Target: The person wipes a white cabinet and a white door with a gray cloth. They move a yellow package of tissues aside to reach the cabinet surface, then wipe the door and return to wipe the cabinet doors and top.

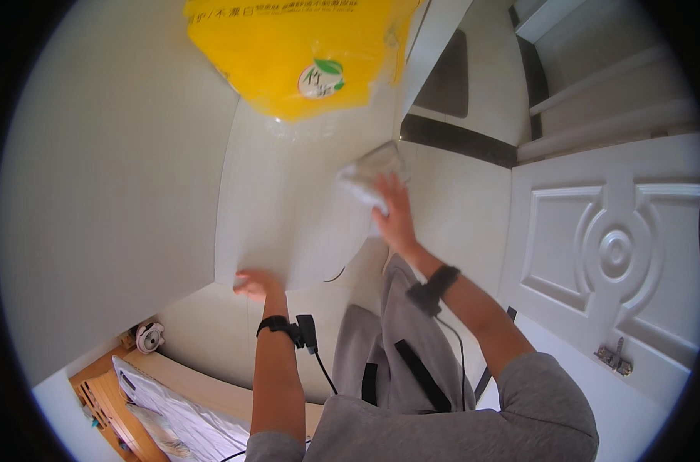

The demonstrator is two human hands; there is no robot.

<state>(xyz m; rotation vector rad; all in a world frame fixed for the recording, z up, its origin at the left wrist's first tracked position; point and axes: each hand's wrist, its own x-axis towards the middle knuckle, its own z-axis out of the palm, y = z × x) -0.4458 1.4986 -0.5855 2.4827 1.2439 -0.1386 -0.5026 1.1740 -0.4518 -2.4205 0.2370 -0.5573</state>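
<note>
My right hand (397, 213) reaches forward over a pale, smooth panel (288, 200) and grips a crumpled greyish-white cloth (371, 174), its fingers laid over the near side. The cloth is slightly blurred, and its far corner comes close to the panel's right edge. At the near left corner of the panel is my left hand (259, 284), fingers loosely bent and apart, holding nothing I can see. Beyond both hands, a bright yellow plastic package (296, 54) with a green leaf emblem fills the top of the view.
A tall pale panel (119, 169) rises along the left. On the right is a white moulded door (616, 246) with a metal fitting (613, 357). A dark strip (458, 141) crosses the floor. Lower left are wooden furniture (111, 400) and a small round pinkish device (149, 337).
</note>
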